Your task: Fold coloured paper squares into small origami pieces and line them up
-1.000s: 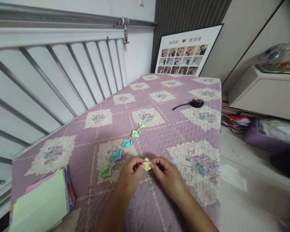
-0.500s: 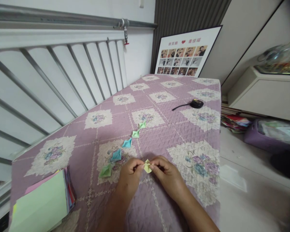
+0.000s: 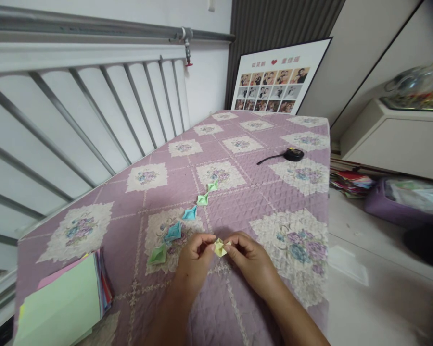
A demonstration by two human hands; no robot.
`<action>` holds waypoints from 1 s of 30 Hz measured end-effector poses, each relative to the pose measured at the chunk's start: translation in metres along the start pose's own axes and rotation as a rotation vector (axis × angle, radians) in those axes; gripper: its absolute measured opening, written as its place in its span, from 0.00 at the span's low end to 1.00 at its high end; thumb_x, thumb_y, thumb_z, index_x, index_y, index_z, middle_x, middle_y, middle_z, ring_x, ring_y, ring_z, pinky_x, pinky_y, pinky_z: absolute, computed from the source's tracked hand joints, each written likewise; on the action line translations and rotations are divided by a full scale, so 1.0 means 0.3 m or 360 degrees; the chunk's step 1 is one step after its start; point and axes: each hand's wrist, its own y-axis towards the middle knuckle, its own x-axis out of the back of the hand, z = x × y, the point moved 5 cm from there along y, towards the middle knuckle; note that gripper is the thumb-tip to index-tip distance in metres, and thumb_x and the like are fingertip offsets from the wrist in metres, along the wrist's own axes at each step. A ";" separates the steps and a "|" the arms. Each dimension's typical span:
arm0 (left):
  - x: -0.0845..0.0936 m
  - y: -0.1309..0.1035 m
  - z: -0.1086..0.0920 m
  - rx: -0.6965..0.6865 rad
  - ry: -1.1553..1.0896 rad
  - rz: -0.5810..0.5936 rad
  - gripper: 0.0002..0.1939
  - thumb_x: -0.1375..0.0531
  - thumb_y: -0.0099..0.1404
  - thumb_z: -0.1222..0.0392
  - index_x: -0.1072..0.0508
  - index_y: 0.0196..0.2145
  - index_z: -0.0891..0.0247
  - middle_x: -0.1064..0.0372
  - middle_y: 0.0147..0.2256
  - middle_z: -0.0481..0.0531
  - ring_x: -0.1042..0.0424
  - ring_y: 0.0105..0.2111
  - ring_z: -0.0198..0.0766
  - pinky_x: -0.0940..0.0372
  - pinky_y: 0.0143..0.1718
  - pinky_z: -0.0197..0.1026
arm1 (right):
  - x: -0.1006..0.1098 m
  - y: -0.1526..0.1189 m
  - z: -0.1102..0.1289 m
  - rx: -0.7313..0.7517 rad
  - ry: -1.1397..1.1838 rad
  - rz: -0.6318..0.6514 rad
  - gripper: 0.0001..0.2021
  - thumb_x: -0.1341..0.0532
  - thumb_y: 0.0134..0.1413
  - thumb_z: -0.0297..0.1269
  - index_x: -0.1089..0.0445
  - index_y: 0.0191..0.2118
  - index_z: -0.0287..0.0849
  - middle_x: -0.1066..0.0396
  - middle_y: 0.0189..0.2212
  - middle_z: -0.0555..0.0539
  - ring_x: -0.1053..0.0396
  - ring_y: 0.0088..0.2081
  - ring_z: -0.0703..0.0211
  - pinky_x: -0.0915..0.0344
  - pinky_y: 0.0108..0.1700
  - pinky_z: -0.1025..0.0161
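Between my two hands is a small folded yellow paper boat (image 3: pixel 220 248), held above the quilted cloth. My left hand (image 3: pixel 197 254) pinches its left end between thumb and forefinger. The right end is pinched in the same way by my right hand (image 3: pixel 248 257). A slanting row of folded paper boats lies beyond and left of my hands: a green boat (image 3: pixel 158 254) nearest, then a blue boat (image 3: pixel 173 232), a second blue boat (image 3: pixel 189 213), and pale green boats (image 3: pixel 202 199) at the far end.
A stack of coloured paper (image 3: pixel 61 302) lies at the near left on the purple floral cloth (image 3: pixel 234 202). Farther right rests a black tape measure (image 3: pixel 293 154) with a strap. A radiator (image 3: pixel 104 110) runs along the left, and a photo board (image 3: pixel 274 81) leans at the back.
The yellow paper boat has tilted slightly, and its middle looks a little more opened out. Both hands stay in nearly the same place, with small finger shifts.
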 end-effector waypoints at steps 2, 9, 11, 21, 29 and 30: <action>-0.003 -0.001 -0.014 -0.0066 0.0046 0.0014 0.06 0.44 0.59 0.62 0.26 0.33 0.62 0.30 0.30 0.48 0.33 0.31 0.35 0.39 0.34 0.36 | -0.005 -0.002 0.008 0.0034 -0.0045 0.0016 0.09 0.43 0.56 0.40 0.31 0.28 0.44 0.34 0.27 0.50 0.35 0.32 0.61 0.39 0.36 0.64; 0.016 0.004 0.009 0.0063 0.0045 -0.0071 0.07 0.44 0.59 0.59 0.27 0.29 0.63 0.32 0.26 0.46 0.34 0.28 0.34 0.41 0.31 0.35 | -0.015 -0.004 -0.006 0.0041 -0.0093 0.0021 0.08 0.43 0.56 0.39 0.32 0.28 0.44 0.35 0.27 0.50 0.36 0.32 0.61 0.40 0.36 0.65; 0.026 0.007 0.034 0.0174 -0.0063 -0.0126 0.08 0.44 0.61 0.56 0.28 0.30 0.63 0.33 0.24 0.45 0.35 0.26 0.34 0.41 0.30 0.35 | -0.012 -0.002 -0.017 0.0008 -0.0077 -0.0011 0.08 0.43 0.56 0.40 0.32 0.29 0.44 0.35 0.28 0.50 0.36 0.32 0.61 0.40 0.35 0.65; 0.010 0.004 0.060 0.0298 -0.0882 -0.0154 0.12 0.41 0.59 0.51 0.33 0.32 0.62 0.29 0.28 0.47 0.29 0.30 0.34 0.35 0.37 0.38 | 0.008 0.000 -0.037 -0.0207 0.0255 -0.0090 0.10 0.42 0.54 0.44 0.33 0.32 0.43 0.35 0.26 0.53 0.39 0.29 0.63 0.41 0.33 0.67; 0.022 0.011 0.065 0.0312 -0.0434 -0.0134 0.12 0.42 0.59 0.52 0.31 0.35 0.63 0.29 0.27 0.48 0.30 0.30 0.36 0.36 0.34 0.38 | 0.018 0.002 -0.048 -0.0173 0.0067 -0.0081 0.08 0.43 0.54 0.42 0.32 0.32 0.44 0.33 0.27 0.52 0.36 0.31 0.62 0.40 0.34 0.66; 0.023 0.013 0.065 0.0293 -0.0329 -0.0122 0.12 0.42 0.59 0.53 0.30 0.36 0.63 0.29 0.27 0.49 0.30 0.29 0.36 0.37 0.33 0.37 | 0.019 0.002 -0.052 -0.0170 0.0030 -0.0079 0.08 0.43 0.54 0.42 0.32 0.32 0.44 0.33 0.27 0.52 0.36 0.30 0.62 0.40 0.34 0.66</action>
